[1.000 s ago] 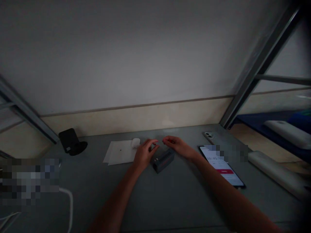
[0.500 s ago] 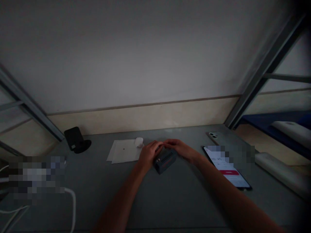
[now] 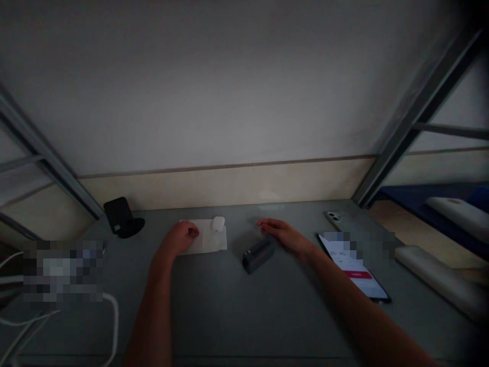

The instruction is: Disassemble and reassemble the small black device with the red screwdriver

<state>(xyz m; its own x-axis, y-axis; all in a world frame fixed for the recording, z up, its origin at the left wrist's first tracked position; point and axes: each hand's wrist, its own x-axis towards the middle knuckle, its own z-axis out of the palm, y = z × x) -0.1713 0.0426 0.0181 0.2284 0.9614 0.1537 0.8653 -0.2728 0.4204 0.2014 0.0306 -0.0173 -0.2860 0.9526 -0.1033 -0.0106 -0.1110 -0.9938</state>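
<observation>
My left hand (image 3: pixel 182 237) is over the left part of a white paper (image 3: pixel 208 242), its fingers curled in a pinch. Anything between those fingertips is too small to make out. On the paper's upper right corner lies a small white rounded case (image 3: pixel 218 224). To the right, a dark grey block with a row of slots on top (image 3: pixel 259 256) lies on the tabletop, apart from the left hand. Just behind and beside this block is my right hand (image 3: pixel 278 231), fingers bent and thumb close to them; whether they hold something is hidden.
A black stand (image 3: pixel 121 218) is at the back left. White cables (image 3: pixel 114 326) run along the left side beside a blurred patch. A tablet with a lit screen (image 3: pixel 357 270) and a phone (image 3: pixel 334 219) lie on the right, near a long white object (image 3: pixel 431 272).
My left hand has left the grey block and moved left onto the paper, covering the dark dot seen there. The right hand stays nearly in place; the block remains on the table.
</observation>
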